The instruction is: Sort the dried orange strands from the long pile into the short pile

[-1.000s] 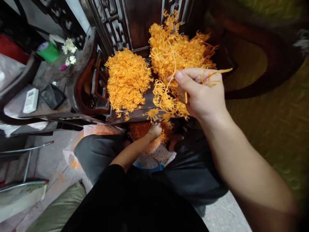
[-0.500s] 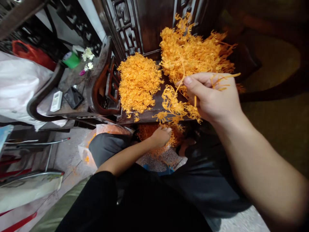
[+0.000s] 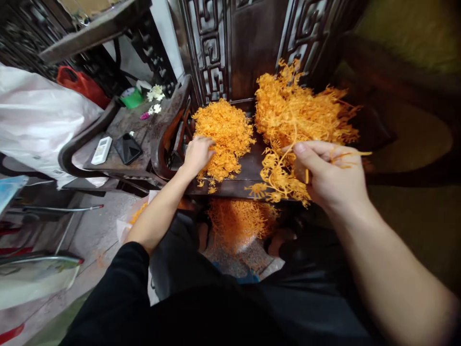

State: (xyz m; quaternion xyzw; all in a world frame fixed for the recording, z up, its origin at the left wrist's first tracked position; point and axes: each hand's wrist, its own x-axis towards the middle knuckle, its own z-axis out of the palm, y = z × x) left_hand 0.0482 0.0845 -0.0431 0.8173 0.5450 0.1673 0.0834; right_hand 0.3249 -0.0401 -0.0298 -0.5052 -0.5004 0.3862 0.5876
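Observation:
My right hand pinches a thin orange branching stem, apparently plastic, between thumb and forefinger. Other thin orange strands stick out of the same hand. Below its fingers hang frilly orange sprigs. My left hand is at the left edge of a heap of small orange pieces, its thumb and fingertips apart; anything between them is too small to make out. Behind my right hand lies a larger heap of orange branched sprigs. Both heaps are on a dark wooden seat.
Loose orange stems lie low between my legs. On the side ledge to the left are a white remote control, a black phone-like object, green tape and white flowers. A white sack stands farther left.
My left hand has moved up and left from the loose stems below to the heap of small orange pieces. My right hand still holds the stem. The view has shifted.

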